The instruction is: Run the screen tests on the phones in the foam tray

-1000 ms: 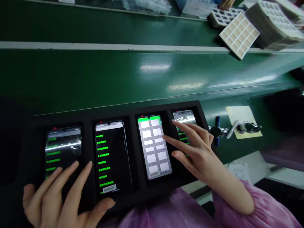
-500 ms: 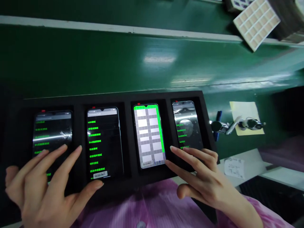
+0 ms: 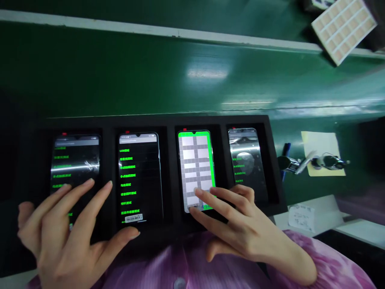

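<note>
Several smartphones lie face up in the cutouts of a black foam tray (image 3: 170, 228). My left hand (image 3: 70, 233) is open, its fingers spread over the lower part of the leftmost phone (image 3: 75, 156) and the strip beside it. Beside my left thumb, the second phone (image 3: 140, 176) displays a list in green letters. My right hand (image 3: 237, 224) is open too, an outstretched fingertip at the lower left of the third phone (image 3: 189, 160). That screen shows a grey and white grid with green along its top and right edges. The rightmost phone (image 3: 246, 160) has a dim green list.
Right of the tray, a wristwatch-like object (image 3: 290, 163) and a blue pen (image 3: 286, 150) lie by a yellow paper (image 3: 326, 140). A cream compartment tray (image 3: 344, 30) rests at the upper right. A pale ledge (image 3: 150, 31) crosses the green surface (image 3: 135, 72).
My right hand has moved left along the bottom of the third phone's screen, and green now shows at its lower right edge. My left hand keeps its pose. The whole view has shifted slightly.
</note>
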Demonstrator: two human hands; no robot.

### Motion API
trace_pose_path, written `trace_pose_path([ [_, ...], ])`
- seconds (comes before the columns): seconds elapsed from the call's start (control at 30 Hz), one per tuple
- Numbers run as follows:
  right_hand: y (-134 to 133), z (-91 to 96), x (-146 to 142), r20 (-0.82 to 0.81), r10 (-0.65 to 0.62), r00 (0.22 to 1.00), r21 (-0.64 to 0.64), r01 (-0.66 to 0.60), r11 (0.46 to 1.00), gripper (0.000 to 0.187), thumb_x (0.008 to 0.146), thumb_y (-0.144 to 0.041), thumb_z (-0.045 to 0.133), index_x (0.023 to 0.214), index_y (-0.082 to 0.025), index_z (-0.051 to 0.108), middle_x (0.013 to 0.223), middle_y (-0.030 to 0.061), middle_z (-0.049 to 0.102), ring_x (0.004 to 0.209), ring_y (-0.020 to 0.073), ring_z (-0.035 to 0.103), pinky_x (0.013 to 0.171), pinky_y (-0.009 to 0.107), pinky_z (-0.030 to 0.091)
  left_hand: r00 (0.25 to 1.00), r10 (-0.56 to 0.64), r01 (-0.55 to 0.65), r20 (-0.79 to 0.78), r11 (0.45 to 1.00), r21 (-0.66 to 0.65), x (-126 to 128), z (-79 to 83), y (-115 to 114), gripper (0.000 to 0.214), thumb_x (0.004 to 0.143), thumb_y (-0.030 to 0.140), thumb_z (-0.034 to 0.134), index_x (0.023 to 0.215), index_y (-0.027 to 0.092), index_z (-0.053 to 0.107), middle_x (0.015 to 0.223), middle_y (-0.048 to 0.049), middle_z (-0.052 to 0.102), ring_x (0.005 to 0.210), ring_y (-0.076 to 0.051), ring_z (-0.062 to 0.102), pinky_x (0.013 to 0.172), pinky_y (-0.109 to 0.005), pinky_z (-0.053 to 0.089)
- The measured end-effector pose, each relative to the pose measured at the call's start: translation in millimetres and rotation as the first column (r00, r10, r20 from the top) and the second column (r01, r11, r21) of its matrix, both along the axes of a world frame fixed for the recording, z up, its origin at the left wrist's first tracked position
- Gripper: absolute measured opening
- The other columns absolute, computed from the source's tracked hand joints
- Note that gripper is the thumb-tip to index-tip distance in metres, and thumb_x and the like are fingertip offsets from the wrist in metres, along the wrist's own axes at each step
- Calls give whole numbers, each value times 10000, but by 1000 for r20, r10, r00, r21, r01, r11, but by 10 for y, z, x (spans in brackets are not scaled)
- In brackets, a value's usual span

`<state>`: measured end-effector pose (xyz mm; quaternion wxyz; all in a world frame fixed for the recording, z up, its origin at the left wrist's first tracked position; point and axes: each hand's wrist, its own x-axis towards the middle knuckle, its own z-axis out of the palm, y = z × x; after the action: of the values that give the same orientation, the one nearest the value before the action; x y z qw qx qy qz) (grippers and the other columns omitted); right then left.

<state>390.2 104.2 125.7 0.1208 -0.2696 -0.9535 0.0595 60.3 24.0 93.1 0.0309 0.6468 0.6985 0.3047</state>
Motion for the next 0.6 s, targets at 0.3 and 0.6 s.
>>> trace_pose_path([
  [0.3,115,38,-127,17,27,999,-44,-27,999,530,1087,-646,409,1176,-298,798,1471,50,682,1223,244,557,956,421,385,975,-72,97,-209,989,115,33,-14,18,725,930,746,582,1550,369,593,1306,-133,715,1345,-481,597,1176,-809,403],
  [0.6,571,70,-228,75,-8,997,11,7,1000,492,1088,-581,455,1265,-254,778,1600,172,541,1333,348,514,964,473,402,975,-98,125,-200,984,126,13,-63,-19,837,858,814,660,1518,299,639,1359,-125,697,1334,-439,597,1310,-678,293],
])
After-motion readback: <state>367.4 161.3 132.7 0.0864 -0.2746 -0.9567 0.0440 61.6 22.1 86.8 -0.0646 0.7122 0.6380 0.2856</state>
